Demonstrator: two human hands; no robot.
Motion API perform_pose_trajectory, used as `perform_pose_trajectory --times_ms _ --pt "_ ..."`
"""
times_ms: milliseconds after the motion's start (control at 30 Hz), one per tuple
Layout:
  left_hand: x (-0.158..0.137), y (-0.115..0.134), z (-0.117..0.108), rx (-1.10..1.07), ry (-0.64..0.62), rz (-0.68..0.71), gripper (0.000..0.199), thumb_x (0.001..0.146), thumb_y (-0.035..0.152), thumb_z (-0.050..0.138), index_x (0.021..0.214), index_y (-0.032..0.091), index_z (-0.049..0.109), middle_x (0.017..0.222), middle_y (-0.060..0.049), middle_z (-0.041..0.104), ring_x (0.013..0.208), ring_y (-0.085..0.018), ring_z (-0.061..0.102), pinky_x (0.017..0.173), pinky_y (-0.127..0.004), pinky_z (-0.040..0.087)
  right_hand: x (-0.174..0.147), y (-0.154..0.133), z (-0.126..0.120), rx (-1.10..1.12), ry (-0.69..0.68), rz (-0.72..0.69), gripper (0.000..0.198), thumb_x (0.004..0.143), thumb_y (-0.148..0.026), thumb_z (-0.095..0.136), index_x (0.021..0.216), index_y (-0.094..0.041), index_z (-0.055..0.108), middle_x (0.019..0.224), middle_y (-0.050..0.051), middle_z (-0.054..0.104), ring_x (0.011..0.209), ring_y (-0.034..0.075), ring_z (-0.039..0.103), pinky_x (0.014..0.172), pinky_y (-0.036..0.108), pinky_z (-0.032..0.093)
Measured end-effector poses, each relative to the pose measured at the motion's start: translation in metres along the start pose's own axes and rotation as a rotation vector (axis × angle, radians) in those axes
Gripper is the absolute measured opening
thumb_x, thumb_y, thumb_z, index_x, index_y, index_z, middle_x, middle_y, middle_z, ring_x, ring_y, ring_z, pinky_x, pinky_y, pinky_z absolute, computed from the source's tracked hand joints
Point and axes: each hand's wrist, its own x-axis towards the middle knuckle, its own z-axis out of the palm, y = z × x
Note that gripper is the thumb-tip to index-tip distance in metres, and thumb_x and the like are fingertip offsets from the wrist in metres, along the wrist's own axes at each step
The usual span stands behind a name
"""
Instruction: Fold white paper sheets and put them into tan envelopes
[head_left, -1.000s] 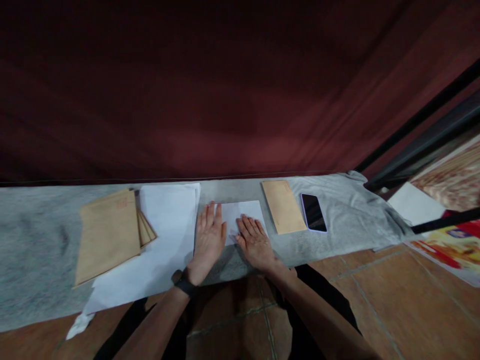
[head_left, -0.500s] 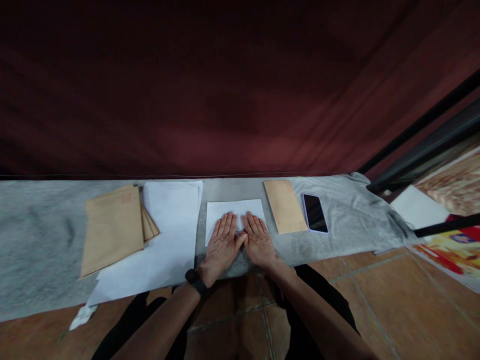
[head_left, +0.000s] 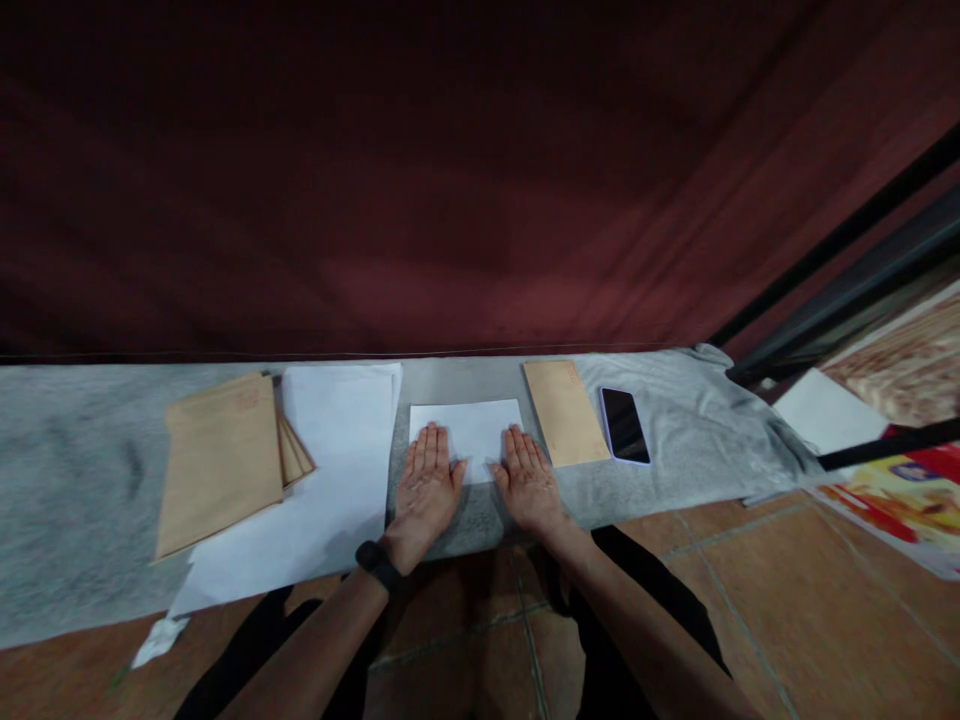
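A folded sheet of white paper (head_left: 476, 425) lies flat on the grey cloth (head_left: 469, 515) in front of me. My left hand (head_left: 430, 487) rests palm down on its left part, fingers stretched out. On the paper's right part lies my right hand (head_left: 529, 483), also flat with the fingers straight. Between the two thumbs a strip of the paper shows. Just right of the paper is a brown envelope (head_left: 566, 412). To the left, brown envelopes (head_left: 221, 465) overlap larger white sheets (head_left: 341, 440).
A phone (head_left: 625, 425) with a light purple edge lies right of the single envelope. Behind the cloth hangs a dark red curtain (head_left: 450, 250). At the far right are dark bars (head_left: 892, 443) and a colourful printed package (head_left: 915, 500). Floor tiles (head_left: 787, 580) show below.
My hands have slid apart across the paper, the left one to the left and the right one slightly to the right. The paper stays in place.
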Motion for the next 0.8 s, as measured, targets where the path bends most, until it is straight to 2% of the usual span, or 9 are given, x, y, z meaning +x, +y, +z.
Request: perform_pose_trajectory --times_ms 233,333,500,633,800 --pt "0.001 0.004 -0.005 -0.038 0.033 -0.029 0.065 0.097 0.037 0.039 0.155 0.009 0.033 0.161 -0.019 0.035 0.152 -0.032 0.025 0.124 -0.055 0.02 -0.007 0.004 -0.003 0.042 0.038 0.035 0.06 0.105 -0.038 0.037 0.157 -0.01 0.031 0.16 0.019 0.035 0.149 0.031 0.034 0.12 0.054 0.032" --pt "0.003 0.012 -0.007 -0.062 0.004 0.046 0.063 0.098 0.034 0.036 0.156 0.009 0.031 0.162 -0.017 0.033 0.153 -0.029 0.024 0.126 -0.053 0.019 -0.004 -0.002 -0.009 0.088 0.028 0.026 0.059 0.105 -0.038 0.035 0.158 -0.012 0.031 0.162 0.016 0.032 0.151 0.029 0.031 0.122 0.053 0.029" --pt "0.006 0.025 0.0 -0.052 -0.13 0.191 0.061 0.097 0.022 0.03 0.155 0.006 0.03 0.163 -0.018 0.032 0.154 -0.026 0.02 0.126 -0.05 0.02 0.011 -0.02 -0.019 0.172 -0.076 -0.02 0.057 0.107 -0.04 0.028 0.157 -0.014 0.033 0.164 0.01 0.029 0.154 0.023 0.024 0.126 0.046 0.023" --pt "0.01 0.024 0.009 0.019 -0.187 0.245 0.061 0.096 0.017 0.027 0.155 0.004 0.03 0.163 -0.02 0.03 0.155 -0.027 0.016 0.126 -0.053 0.017 0.023 -0.029 -0.012 0.195 -0.142 -0.046 0.059 0.108 -0.041 0.023 0.157 -0.011 0.033 0.164 0.011 0.032 0.153 0.02 0.024 0.127 0.043 0.022" --pt "0.021 0.014 0.013 0.055 -0.185 0.207 0.06 0.097 0.019 0.026 0.156 0.006 0.029 0.162 -0.018 0.033 0.155 -0.026 0.017 0.126 -0.051 0.019 0.033 -0.029 0.0 0.169 -0.139 -0.026 0.059 0.108 -0.043 0.021 0.157 -0.011 0.033 0.162 0.013 0.034 0.153 0.021 0.024 0.126 0.045 0.021"
